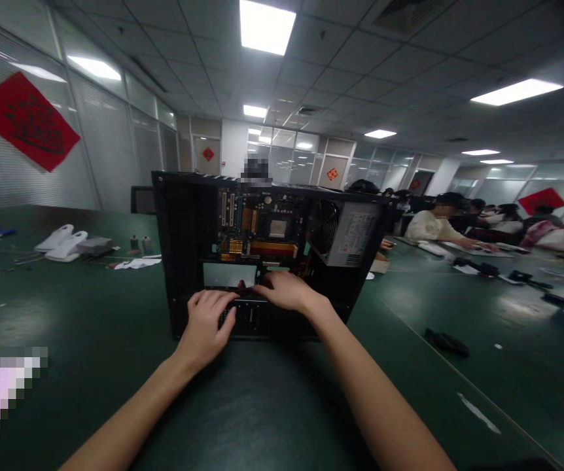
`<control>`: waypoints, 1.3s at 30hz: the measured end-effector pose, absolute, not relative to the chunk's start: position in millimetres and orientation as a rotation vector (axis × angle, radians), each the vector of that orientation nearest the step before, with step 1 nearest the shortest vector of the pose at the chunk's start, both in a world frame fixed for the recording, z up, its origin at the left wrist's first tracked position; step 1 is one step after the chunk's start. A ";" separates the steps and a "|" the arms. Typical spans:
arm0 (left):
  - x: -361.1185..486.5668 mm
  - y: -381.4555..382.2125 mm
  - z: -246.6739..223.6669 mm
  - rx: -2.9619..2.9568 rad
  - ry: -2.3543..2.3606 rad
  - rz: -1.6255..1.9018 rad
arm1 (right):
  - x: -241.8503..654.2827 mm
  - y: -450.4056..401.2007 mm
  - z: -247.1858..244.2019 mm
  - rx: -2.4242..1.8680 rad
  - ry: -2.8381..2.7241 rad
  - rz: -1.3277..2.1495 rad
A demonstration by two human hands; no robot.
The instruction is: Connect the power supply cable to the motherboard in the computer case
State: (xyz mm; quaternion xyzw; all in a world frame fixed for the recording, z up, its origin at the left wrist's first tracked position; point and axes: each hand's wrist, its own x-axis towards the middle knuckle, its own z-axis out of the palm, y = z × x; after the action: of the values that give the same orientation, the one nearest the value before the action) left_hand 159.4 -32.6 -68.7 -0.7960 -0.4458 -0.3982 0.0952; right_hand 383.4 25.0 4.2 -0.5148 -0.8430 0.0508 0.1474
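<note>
A black computer case (184, 317) stands upright on the table with its open side facing me. Inside it are a motherboard (262, 226) and, at the upper right, a silver power supply (353, 234) with a black fan. My left hand (207, 322) curls its fingers over the drive cage (252, 315) at the bottom, its thumb in front. Into the case just above that cage reaches my right hand (286, 290), fingers bent. Its fingertips are near a small dark piece with a bit of red (242, 284); what they pinch is hidden.
White gloves (63, 242), a grey block (94, 246) and two small bottles (141, 244) lie left on the green table (272, 405). To the right are a black item (446, 342) and a white strip (478, 413). Other people (436, 222) sit at the far right.
</note>
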 end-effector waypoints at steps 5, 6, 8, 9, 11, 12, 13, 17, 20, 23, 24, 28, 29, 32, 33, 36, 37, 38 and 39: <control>157.5 -29.7 -65.7 -2.326 -1.306 -1.268 | 390.0 40.4 -1.2 -1.248 -2.566 0.336; 157.6 -29.3 -65.2 -2.309 -1.298 -1.285 | 391.6 41.3 -3.7 -1.196 -2.581 0.402; 158.0 -29.3 -64.6 -2.282 -1.279 -1.304 | 392.8 42.4 -6.6 -1.132 -2.583 0.501; 158.2 -29.6 -64.5 -2.273 -1.272 -1.306 | 392.9 42.4 -6.4 -1.105 -2.567 0.521; 158.5 -30.6 -65.3 -2.264 -1.273 -1.301 | 394.2 40.0 -1.1 -1.033 -2.485 0.524; 158.5 -31.1 -66.1 -2.265 -1.281 -1.293 | 396.0 36.9 4.4 -0.998 -2.414 0.521; 158.4 -31.7 -67.3 -2.266 -1.292 -1.284 | 398.9 32.0 11.8 -0.970 -2.324 0.528; 157.4 -35.3 -70.8 -2.253 -1.352 -1.237 | 422.1 -4.9 55.3 -0.936 -2.027 0.765; 160.9 -41.0 -62.6 -2.277 -1.398 -1.211 | 444.4 -39.8 85.5 -0.951 -1.979 0.806; 176.5 -46.1 -35.9 -2.434 -1.387 -1.277 | 459.9 -65.1 101.1 -1.045 -1.953 0.750; 185.1 -46.3 -23.4 -2.541 -1.354 -1.296 | 462.8 -70.3 103.5 -1.071 -1.943 0.739; 229.5 -34.2 27.8 -2.806 -1.166 -1.155 | 466.9 -77.6 107.4 -1.055 -1.859 0.689; 240.8 -28.6 37.3 -2.834 -1.158 -1.134 | 467.1 -77.4 108.0 -1.031 -1.826 0.676; 269.1 -11.1 52.4 -2.850 -1.107 -1.247 | 467.4 -75.1 109.3 -0.983 -1.763 0.666; 275.9 -6.3 53.3 -2.836 -1.064 -1.337 | 467.5 -74.6 109.7 -0.980 -1.763 0.671; 287.2 2.8 48.7 -2.851 -0.906 -1.514 | 467.8 -75.2 110.5 -0.999 -1.813 0.689; 287.8 4.0 46.8 -2.879 -0.871 -1.508 | 468.0 -76.1 110.8 -1.015 -1.843 0.700; 286.9 4.2 45.7 -2.908 -0.854 -1.484 | 468.3 -77.3 111.0 -1.035 -1.876 0.715; 284.6 3.2 45.8 -2.929 -0.843 -1.457 | 468.6 -78.5 111.2 -1.059 -1.908 0.737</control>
State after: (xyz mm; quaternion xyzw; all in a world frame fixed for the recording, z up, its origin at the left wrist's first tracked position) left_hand 284.6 3.2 45.8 -0.8609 -0.2478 -0.4283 -0.1184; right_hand 468.6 -78.5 111.2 -0.4201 -0.7567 0.2922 0.4068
